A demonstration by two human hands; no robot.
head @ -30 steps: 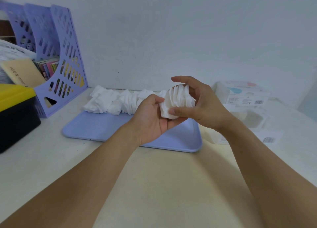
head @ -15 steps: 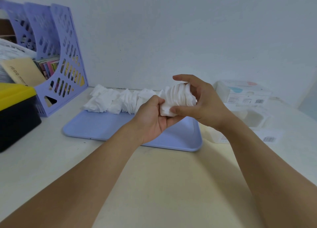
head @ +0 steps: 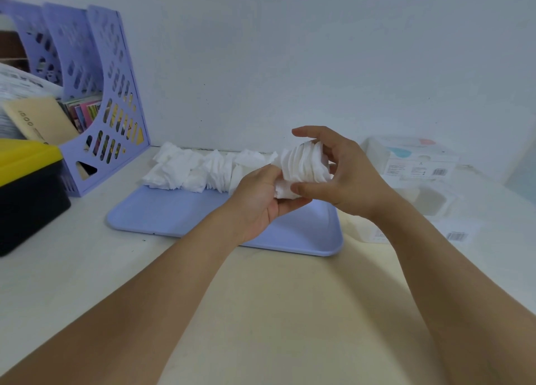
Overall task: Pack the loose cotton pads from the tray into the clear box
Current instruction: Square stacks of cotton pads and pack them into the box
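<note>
A stack of white cotton pads (head: pixel 304 165) is held upright above the right part of the lilac tray (head: pixel 179 216). My right hand (head: pixel 345 178) grips the stack between thumb and fingers. My left hand (head: pixel 258 202) pinches the stack's lower left end. A row of loose pads (head: pixel 197 170) lies along the tray's far edge. The clear box (head: pixel 429 199) sits to the right of the tray, partly hidden behind my right wrist.
A lilac file rack (head: pixel 95 100) with papers stands at the back left. In front of it sits a black bin with a yellow lid (head: pixel 26 190). A white carton (head: pixel 412 158) stands behind the clear box. A barcode label (head: pixel 456 235) lies on the table.
My left hand's fingers have shifted along the stack's lower left end and curled tighter. The stack stays in my right hand at about the same place.
</note>
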